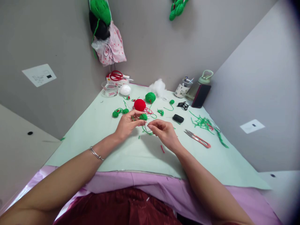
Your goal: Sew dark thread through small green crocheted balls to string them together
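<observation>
My left hand point(126, 125) is closed around a small green yarn ball point(143, 117), held between thumb and fingers above the table. A thin dark thread point(144, 123) hangs from this ball and runs across to my right hand point(164, 132). The right thumb and index finger are pinched together at the thread; whether a needle is between them is too small to tell. Just behind the left fingers lies a red yarn ball point(140, 105), with a larger green yarn ball point(150, 97) farther back. Loose green yarn point(147, 131) lies below the hands.
On the right are thread snips point(198, 139), a black case point(178, 118), green yarn scraps point(202, 122), a black claw clip point(183, 105) and a phone point(201, 96). White stuffing point(158, 88), a pen cup point(183, 88) and a plastic tub point(109, 90) stand along the back.
</observation>
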`<state>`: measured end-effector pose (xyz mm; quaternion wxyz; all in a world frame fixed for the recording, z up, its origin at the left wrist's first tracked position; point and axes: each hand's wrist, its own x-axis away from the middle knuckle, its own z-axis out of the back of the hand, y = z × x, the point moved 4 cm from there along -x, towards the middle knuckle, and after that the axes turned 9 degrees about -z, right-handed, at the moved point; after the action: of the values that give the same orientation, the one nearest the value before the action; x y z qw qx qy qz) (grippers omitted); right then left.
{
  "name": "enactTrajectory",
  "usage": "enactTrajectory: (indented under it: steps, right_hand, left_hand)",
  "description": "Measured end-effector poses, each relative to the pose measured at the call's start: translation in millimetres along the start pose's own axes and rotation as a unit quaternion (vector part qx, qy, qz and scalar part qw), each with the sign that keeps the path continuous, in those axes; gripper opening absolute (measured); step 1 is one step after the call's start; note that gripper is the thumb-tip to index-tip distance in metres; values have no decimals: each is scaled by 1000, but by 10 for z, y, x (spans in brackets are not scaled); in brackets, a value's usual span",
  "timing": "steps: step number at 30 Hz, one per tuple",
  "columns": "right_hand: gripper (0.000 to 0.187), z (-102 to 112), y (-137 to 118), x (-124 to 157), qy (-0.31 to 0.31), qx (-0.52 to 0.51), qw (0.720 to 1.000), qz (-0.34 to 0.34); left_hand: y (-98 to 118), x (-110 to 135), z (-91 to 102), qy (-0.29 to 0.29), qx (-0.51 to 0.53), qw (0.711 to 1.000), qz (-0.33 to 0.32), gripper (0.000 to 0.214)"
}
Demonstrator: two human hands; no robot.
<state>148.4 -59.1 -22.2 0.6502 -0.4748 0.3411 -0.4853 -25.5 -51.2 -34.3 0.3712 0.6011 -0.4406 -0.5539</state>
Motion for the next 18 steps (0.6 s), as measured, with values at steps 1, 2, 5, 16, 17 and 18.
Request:
enactTrajectory:
  steps: [1, 2, 5, 16, 17, 18]
  right_hand:
    - [26, 0, 1, 0, 1, -1, 1000, 0]
    - [26, 0, 1, 1, 1, -1, 1000, 1]
    - [26, 1, -6, 7, 1, 2, 1000, 2]
    - [23, -26, -10, 8, 14, -33, 998, 56]
    - [22, -34, -10, 9, 18, -38, 997, 60]
    - [22, -41, -11, 12, 22, -41, 997, 64]
  left_hand:
    - [3, 0, -1, 2, 1, 1000, -1, 33]
    - [6, 1, -4, 2, 1, 1000, -3, 32]
    - [9, 2, -18, -1, 3, 1000, -3, 32]
    - [-21, 30, -54, -43, 59, 997, 8, 33]
    - [-23, 35, -61, -44, 65, 997, 8, 34]
    - [-25, 40, -67, -45, 68, 997, 8, 34]
